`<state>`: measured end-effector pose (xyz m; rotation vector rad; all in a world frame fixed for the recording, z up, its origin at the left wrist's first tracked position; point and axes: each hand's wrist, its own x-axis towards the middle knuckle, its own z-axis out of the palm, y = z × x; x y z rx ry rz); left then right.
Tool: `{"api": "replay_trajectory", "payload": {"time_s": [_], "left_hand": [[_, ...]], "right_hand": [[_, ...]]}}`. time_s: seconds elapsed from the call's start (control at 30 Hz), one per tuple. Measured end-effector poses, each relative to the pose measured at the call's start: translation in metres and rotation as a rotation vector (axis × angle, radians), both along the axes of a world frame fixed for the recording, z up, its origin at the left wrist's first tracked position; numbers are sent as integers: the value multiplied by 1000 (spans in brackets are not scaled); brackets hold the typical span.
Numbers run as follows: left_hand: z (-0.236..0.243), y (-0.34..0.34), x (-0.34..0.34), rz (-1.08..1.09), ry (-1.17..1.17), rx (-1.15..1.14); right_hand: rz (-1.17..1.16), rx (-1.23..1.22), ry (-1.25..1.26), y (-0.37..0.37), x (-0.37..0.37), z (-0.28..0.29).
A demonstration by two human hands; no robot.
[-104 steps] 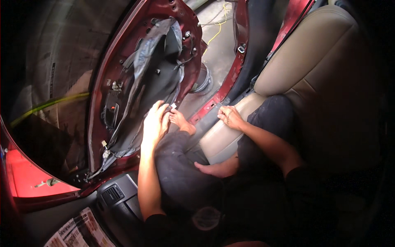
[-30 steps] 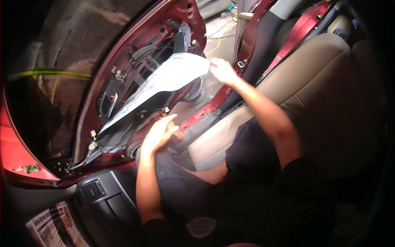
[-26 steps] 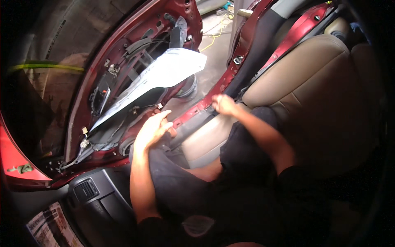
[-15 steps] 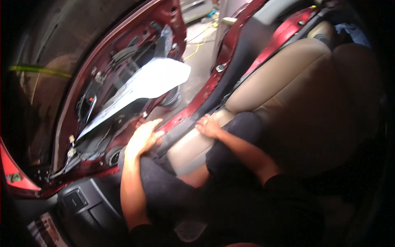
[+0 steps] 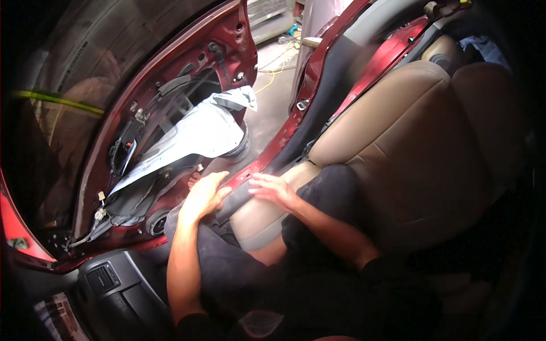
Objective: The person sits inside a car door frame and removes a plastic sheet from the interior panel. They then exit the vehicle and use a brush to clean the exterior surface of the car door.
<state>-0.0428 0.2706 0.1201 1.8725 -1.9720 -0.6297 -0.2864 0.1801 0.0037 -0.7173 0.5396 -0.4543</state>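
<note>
My left hand (image 5: 203, 196) hangs over my bent knee near the opened red car door (image 5: 227, 51), its fingers loosely stretched and nothing visible in it. My right hand (image 5: 272, 191) is just above the front edge of the beige seat (image 5: 256, 220), fingers spread, holding nothing. The two hands are a short way apart, with the red door sill (image 5: 248, 170) beyond them. A pale, shiny sheet (image 5: 210, 132) hangs partly loose from the door's inner side, its far end crumpled. Neither hand touches it.
The bare door frame shows a round speaker (image 5: 157, 223) low down and a loose connector (image 5: 102, 196). A grey dashboard end with an air vent (image 5: 102, 277) is at lower left. The tan seat backrest (image 5: 392, 122) rises at right. A yellow cord (image 5: 272, 77) lies on the floor outside.
My right hand has lifted off the seat edge and moved left, closer to the left hand. The sheet's far end has sagged and folded over. My left hand has barely shifted.
</note>
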Motion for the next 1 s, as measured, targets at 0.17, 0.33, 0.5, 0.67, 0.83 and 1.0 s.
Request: {"api": "replay_trajectory", "payload": {"time_s": [0.17,0.33,0.5,0.67,0.83,1.0], "left_hand": [[28,-12,-19,87,298,-51],[27,-18,-19,264,882,34],[28,-23,-30,268,1032,-46],[32,-22,-41,352,936,-146],[42,-23,-47,465,790,-190],[35,-31,-57,359,951,-368]], "right_hand": [[-58,75,-430,-2,15,76],[-57,40,-612,5,28,124],[-139,112,-653,10,34,126],[-110,117,-627,18,39,129],[-115,3,-520,28,43,129],[-171,-75,-523,28,42,130]]}}
